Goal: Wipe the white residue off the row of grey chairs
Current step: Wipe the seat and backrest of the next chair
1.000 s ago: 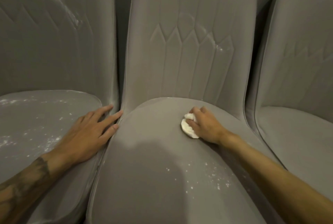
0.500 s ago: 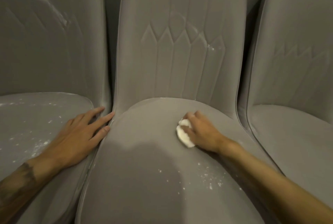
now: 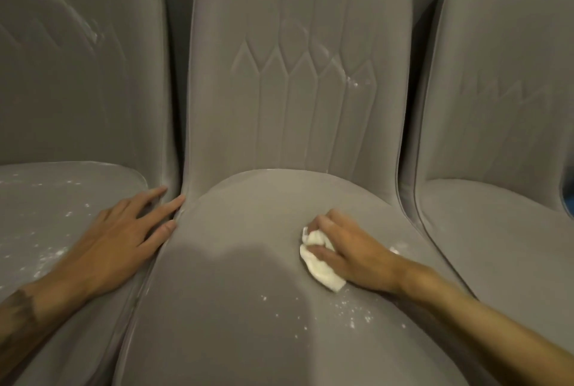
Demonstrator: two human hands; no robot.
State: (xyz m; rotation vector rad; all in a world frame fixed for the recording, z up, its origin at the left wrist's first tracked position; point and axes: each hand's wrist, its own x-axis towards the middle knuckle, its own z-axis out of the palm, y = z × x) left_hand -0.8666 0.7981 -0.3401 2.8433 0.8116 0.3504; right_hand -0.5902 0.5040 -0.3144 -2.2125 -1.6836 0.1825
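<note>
Three grey upholstered chairs stand side by side. On the seat of the middle chair (image 3: 248, 292) my right hand (image 3: 351, 252) grips a crumpled white cloth (image 3: 320, 264) and presses it down. White specks (image 3: 348, 314) lie on that seat just in front of the cloth, and faint smears mark its backrest. My left hand (image 3: 124, 236) rests flat, fingers straight, on the right edge of the left chair (image 3: 46, 214), fingertips at the gap between the two seats. The left seat carries scattered white residue (image 3: 49, 252).
The right chair (image 3: 497, 246) stands close beside the middle one, with little residue visible on its seat. A white streak (image 3: 90, 31) crosses the left chair's backrest. The chairs touch or nearly touch, with narrow dark gaps between their backs.
My right hand has dragged the cloth a short way toward me and the front of the seat. The left hand keeps its place on the left chair; the view has shifted slightly.
</note>
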